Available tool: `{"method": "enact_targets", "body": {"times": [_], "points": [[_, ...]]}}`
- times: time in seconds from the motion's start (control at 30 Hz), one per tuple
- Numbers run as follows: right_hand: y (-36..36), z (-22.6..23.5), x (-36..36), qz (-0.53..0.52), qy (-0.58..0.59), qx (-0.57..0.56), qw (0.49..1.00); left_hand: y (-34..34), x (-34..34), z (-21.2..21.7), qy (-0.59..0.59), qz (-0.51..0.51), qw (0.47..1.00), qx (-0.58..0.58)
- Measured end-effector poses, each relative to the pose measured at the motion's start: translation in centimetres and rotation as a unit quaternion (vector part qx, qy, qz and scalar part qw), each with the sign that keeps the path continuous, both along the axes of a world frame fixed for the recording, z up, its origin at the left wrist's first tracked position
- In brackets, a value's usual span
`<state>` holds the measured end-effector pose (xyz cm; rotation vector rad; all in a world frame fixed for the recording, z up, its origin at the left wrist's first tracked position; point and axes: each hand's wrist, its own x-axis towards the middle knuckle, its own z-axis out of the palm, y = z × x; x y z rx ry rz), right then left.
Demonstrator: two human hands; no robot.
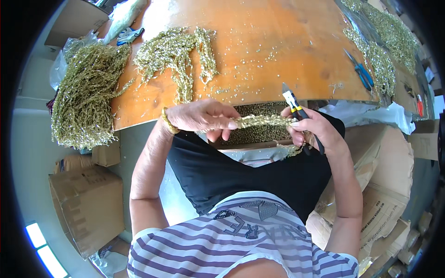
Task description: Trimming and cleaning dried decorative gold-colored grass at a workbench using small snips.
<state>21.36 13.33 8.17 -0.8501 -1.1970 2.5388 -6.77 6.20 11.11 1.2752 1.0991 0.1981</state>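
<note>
My left hand (204,116) pinches one end of a bundle of gold beaded strands (262,121). The bundle stretches level across to my right hand (317,129), whose fingers close on its other end. That same hand also keeps a pair of pliers (292,99) with black and yellow handles, jaws pointing up and away from me. A short tail of the strands (293,149) dangles below my right fingers. Under the bundle, a box of small gold beads (252,135) sits by my lap, partly hidden by my hands and the strands.
Gold strand heaps lie on the wooden table (278,46): a thick pile (85,92) over its left edge, a looser one (169,51) beside it. Blue-handled pliers (364,76) rest at the right near more strands (382,69). Cardboard boxes (88,204) flank me; loose beads dot the tabletop.
</note>
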Motion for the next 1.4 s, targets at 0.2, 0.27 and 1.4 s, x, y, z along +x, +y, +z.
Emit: {"method": "enact_targets", "body": {"times": [0.2, 0.27, 1.4], "points": [[2.4, 0.7, 1.0, -0.039, -0.025, 0.052, 0.998, 0.8, -2.1, -3.8, -0.125, 0.015, 0.991, -0.039], [4.0, 0.5, 2.0, -0.051, -0.049, 0.078, 0.994, 1.7, -2.4, -4.2, -0.122, 0.035, 0.991, -0.048], [-5.0, -6.2, 0.6, -0.267, 0.032, -0.074, 0.96, 6.5, -7.2, -6.1, 0.339, 0.165, 0.74, 0.557]]}}
